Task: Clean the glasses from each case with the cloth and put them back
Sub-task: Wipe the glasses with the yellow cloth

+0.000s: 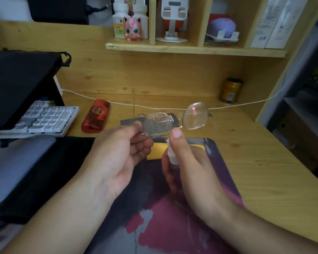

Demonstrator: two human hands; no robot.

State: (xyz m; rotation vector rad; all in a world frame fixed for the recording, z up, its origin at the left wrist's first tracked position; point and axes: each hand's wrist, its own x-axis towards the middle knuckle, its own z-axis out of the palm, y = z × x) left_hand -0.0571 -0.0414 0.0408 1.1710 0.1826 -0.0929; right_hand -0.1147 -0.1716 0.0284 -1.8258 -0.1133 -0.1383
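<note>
While our left hand (125, 149) pinches the glasses (174, 120) by the outer edge of one lens, thumb on top and fingers curled beneath, we hold them up above the far edge of the dark mat (173, 208) on the desk (264, 162). That nearer lens is speckled with droplets; the other lens tilts up and to the right, catching a pale reflection. Our right hand (189, 162) is wrapped around a small white spray bottle (172, 153), with the thumb up beside its nozzle, which sits just below the wet lens.

Behind the glasses we see a dark flat case (128, 122) lying on the desk, mostly hidden by the lenses; we cannot tell whether it is open. A red case (95, 116) lies closed to the left of it, near the white keyboard (42, 118). A yellow patch (154, 153) shows on the mat between our hands; whether it is the cloth we cannot tell. A white cable (154, 107) runs along the back of the desk, and a gold can (230, 90) stands at the far right. On the shelf (191, 50) above stands a pink figurine (132, 28) in front of white bottles.
</note>
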